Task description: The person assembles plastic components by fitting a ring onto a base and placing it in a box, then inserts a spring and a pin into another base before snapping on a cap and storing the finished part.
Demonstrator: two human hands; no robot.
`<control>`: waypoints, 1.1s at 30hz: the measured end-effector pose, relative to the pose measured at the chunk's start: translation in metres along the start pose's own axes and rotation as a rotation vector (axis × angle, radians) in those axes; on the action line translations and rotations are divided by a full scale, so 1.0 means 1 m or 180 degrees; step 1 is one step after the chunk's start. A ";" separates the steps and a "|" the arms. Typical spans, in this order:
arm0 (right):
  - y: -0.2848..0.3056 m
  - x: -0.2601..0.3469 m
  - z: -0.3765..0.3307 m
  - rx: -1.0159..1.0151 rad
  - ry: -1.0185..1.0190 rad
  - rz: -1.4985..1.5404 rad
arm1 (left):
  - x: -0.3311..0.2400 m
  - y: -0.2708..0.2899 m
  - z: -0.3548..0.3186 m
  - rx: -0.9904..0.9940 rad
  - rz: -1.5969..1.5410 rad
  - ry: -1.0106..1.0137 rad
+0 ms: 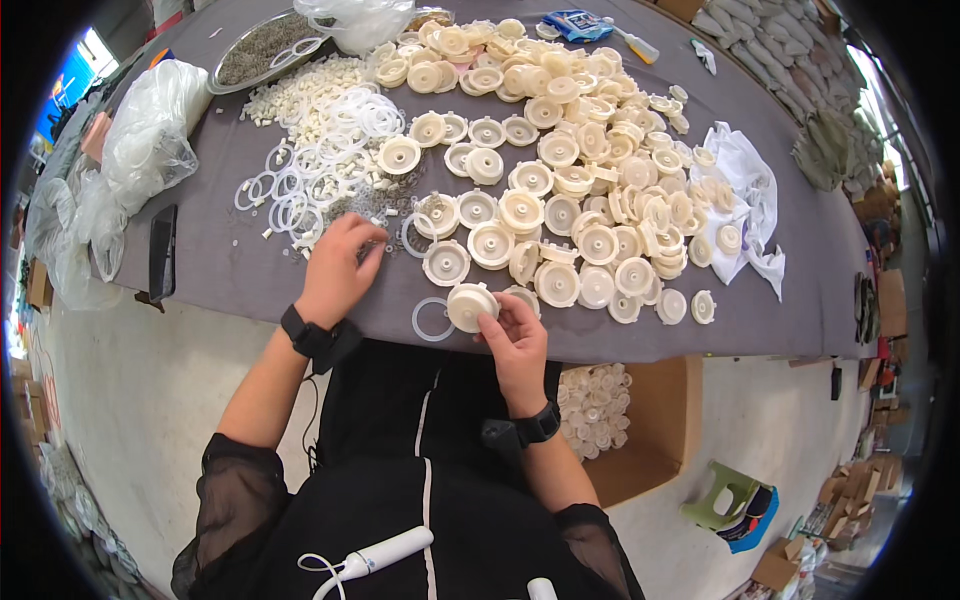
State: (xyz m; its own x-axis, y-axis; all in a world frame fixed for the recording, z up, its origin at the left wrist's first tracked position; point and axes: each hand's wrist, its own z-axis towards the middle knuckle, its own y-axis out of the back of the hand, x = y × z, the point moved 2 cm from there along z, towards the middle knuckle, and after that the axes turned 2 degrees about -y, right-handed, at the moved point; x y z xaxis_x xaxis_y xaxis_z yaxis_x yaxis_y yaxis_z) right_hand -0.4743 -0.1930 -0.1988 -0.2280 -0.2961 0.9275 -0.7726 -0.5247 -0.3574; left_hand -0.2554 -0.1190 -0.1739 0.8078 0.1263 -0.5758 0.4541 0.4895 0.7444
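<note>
My right hand (pixel 517 355) grips a cream round plastic cap (pixel 472 307) by its edge, thumb on top, at the table's near edge. A loose translucent ring (pixel 432 319) lies just left of that cap. My left hand (pixel 340 265) reaches down among small grey pieces (pixel 375 205), its thumb and fingertips drawn close together; whatever they pinch is too small to make out. Beyond it spread a heap of translucent rings (pixel 375 117) and many small white plugs (pixel 310 90). A large pile of cream caps (pixel 597 243) covers the middle and right.
A metal tray (pixel 218 80) of small grey parts stands at the far left, near plastic bags (pixel 155 115). A black phone (pixel 162 250) lies at the left edge, a white cloth (pixel 748 200) at right. Below the table, a cardboard box (pixel 665 430) holds more caps, beside a green stool (pixel 722 495).
</note>
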 end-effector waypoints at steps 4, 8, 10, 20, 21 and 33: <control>-0.004 -0.002 -0.003 -0.0021 -0.0075 0.0083 | -0.015 -0.008 0.026 -0.0221 -0.0331 -0.0079; -0.003 -0.002 -0.001 0.0033 -0.0242 0.0260 | -0.010 -0.020 0.035 0.0147 0.0060 -0.0056; 0.001 -0.001 0.000 -0.0005 -0.0251 0.0249 | -0.008 -0.019 0.036 0.0260 0.0125 -0.0006; -0.007 -0.009 0.001 0.0161 -0.0975 0.1351 | -0.072 -0.006 -0.002 -0.0910 -0.0676 -0.1023; -0.008 -0.009 0.001 0.0215 -0.0974 0.1500 | -0.075 -0.008 -0.007 -0.0609 -0.0504 -0.1489; -0.002 0.000 -0.003 0.0321 -0.0823 0.1981 | -0.084 -0.008 -0.021 -0.0021 -0.0122 -0.2142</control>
State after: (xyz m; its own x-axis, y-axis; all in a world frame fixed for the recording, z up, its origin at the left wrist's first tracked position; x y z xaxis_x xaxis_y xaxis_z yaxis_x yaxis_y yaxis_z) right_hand -0.4751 -0.1898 -0.1976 -0.4535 -0.7415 0.4946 -0.4816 -0.2630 -0.8360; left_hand -0.3347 -0.1158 -0.1387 0.8502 -0.4554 -0.2641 0.4866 0.4885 0.7243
